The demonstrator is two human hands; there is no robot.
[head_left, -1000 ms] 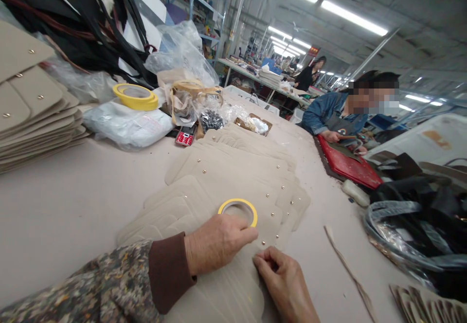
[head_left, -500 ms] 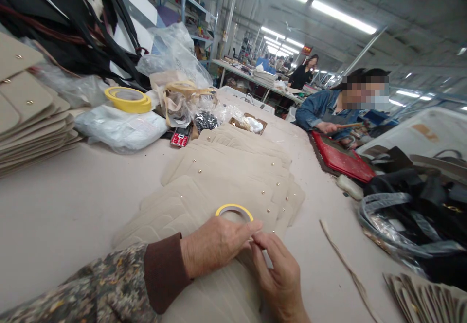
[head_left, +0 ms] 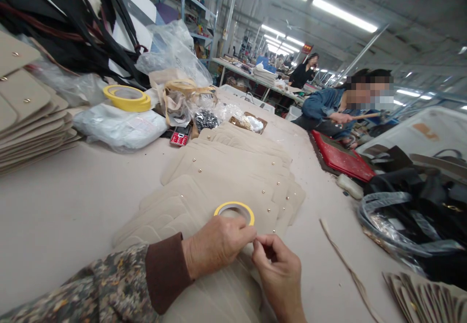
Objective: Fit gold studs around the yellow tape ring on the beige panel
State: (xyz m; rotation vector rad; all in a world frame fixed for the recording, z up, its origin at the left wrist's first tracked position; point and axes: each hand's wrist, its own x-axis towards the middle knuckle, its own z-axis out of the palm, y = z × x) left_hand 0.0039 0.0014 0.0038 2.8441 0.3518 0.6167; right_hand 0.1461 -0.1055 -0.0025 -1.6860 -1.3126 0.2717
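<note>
My left hand [head_left: 216, 245] grips a small roll of yellow tape [head_left: 234, 211] that rests on a fanned stack of beige leather panels [head_left: 219, 177] with brass studs. My right hand [head_left: 279, 269] is beside it, with fingertips pinched at the roll's near edge against my left thumb. Whether a tape end sits between those fingers is too small to tell. A patterned sleeve with a brown cuff covers my left forearm.
A second beige panel stack [head_left: 25, 114] lies far left. Larger yellow tape rolls [head_left: 126, 98], plastic bags [head_left: 120, 126] and a red phone [head_left: 180, 135] sit behind. A co-worker [head_left: 339, 111] works at a red mat [head_left: 341, 157]. Dark bags [head_left: 412, 206] crowd the right.
My right hand has come up from the panel to meet my left hand at the tape roll and now pinches at its edge. The co-worker's arm has lifted.
</note>
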